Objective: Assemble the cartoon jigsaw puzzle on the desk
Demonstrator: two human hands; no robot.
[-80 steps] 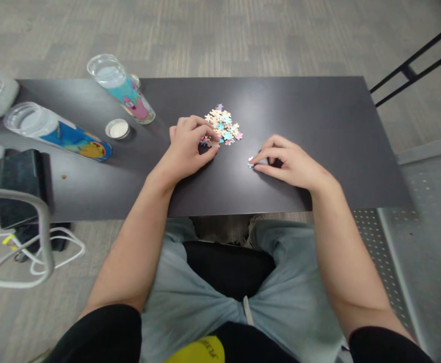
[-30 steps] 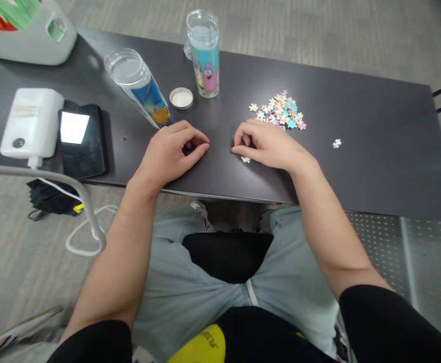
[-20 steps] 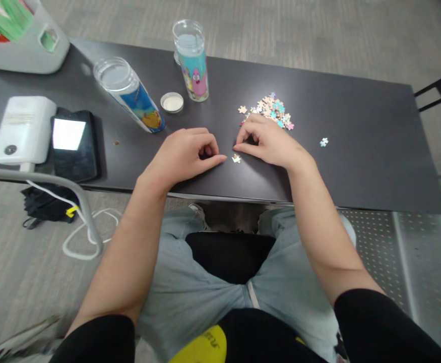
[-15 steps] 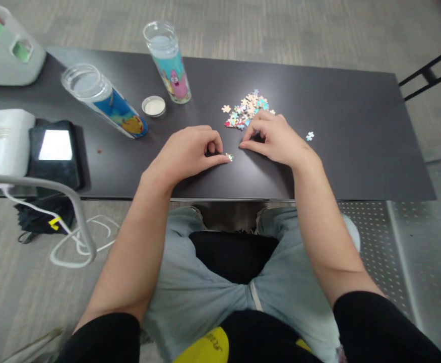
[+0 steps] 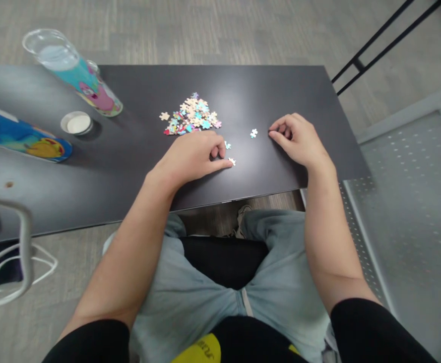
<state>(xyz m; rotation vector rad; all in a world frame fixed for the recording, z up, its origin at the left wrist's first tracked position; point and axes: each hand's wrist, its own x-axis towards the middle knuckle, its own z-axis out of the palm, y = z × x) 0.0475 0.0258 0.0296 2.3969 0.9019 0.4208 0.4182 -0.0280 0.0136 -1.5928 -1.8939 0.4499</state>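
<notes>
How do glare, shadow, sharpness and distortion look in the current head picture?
Head view: soft glare on the dark table, right of the puzzle pile; a shadow below the right hand; puzzle prints too soft to make out; the tall container slants outward, possibly wide-angle distortion; top-right corner darkened.

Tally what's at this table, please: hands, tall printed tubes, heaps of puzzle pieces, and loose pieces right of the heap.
Hands: 2 (left hand, right hand)
Tubes: 2 (teal tube, blue tube)
Heaps: 1 (puzzle heap, too jumbled to count by piece)
Loose pieces: 3
Total: 8
</notes>
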